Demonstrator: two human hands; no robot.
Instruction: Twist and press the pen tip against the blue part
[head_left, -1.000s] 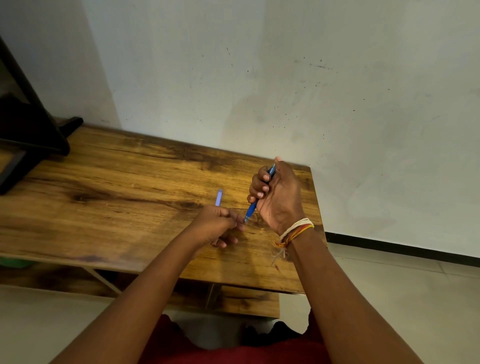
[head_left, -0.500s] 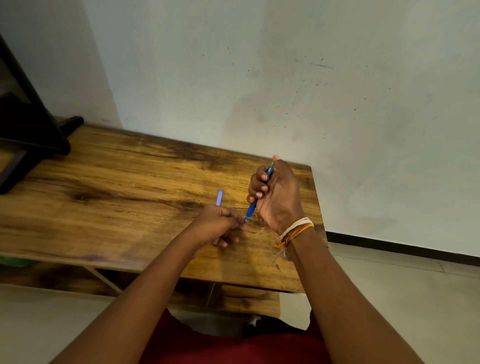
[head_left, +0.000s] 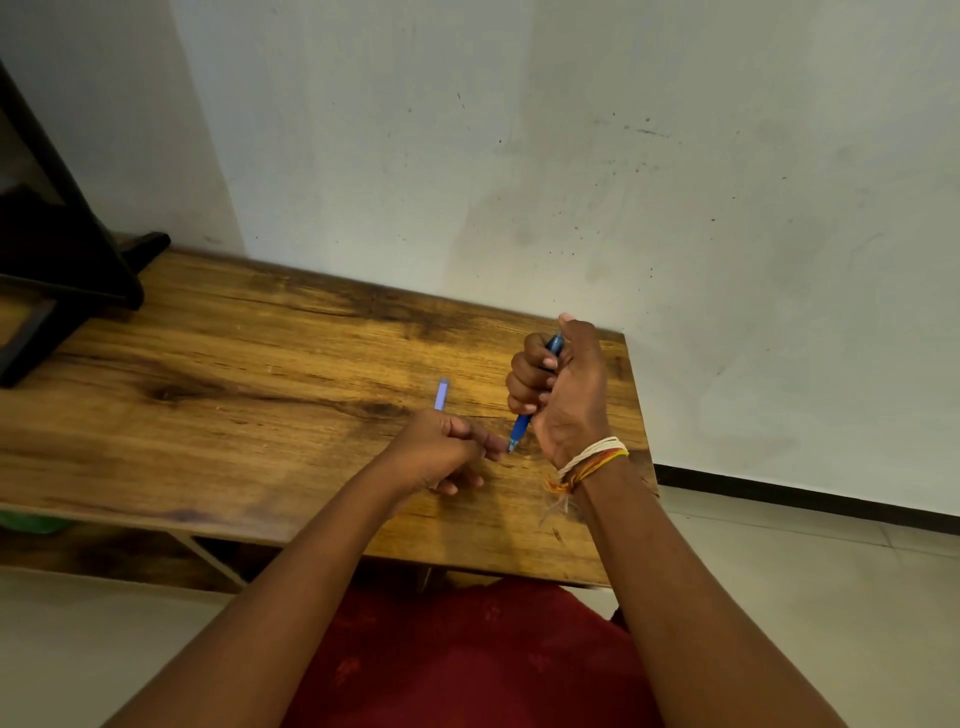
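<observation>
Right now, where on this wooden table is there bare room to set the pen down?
The wooden table is bare across its middle, between the black stand at left and the left hand. It is crowded at the right end, where the right hand grips the blue pen.

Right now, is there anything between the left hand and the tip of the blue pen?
Nothing visible. The right hand grips the pen in its fist, tip pointing down. The left hand's fingertips reach right up to that tip, over the table. The left hand also holds a pale blue piece.
</observation>
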